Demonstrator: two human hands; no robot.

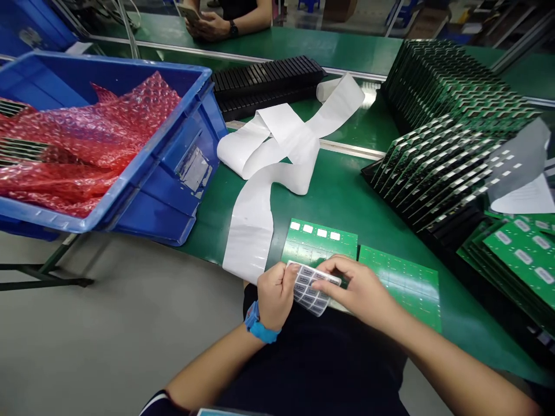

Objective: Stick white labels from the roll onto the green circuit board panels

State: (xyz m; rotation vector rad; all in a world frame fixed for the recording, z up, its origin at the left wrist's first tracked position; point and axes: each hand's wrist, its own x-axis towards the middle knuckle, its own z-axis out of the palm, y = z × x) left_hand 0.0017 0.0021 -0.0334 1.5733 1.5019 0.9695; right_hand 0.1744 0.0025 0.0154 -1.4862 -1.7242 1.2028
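Observation:
My left hand (pixel 276 292), with a blue band at the wrist, is closed on a strip of printed labels (pixel 310 292). Thumb and fingers of my right hand (pixel 353 286) pinch the strip's right side; whether a single label sits between them I cannot make out. Just beyond my hands lies a green circuit board panel (pixel 321 242) with several white labels along its far edge. A second green panel (pixel 403 283) lies to its right, with no white labels showing. The white backing strip (pixel 249 225) runs from near my left hand across the table in loose loops.
At the left stands a blue bin (pixel 202 156) holding red bubble wrap (pixel 117 127) and boards. Black slotted racks (pixel 269 78) lie at the back. Upright boards (pixel 451 98) fill racks on the right, near stacked panels (pixel 520 248). Across the table a person's hands (pixel 212 26) hold a phone.

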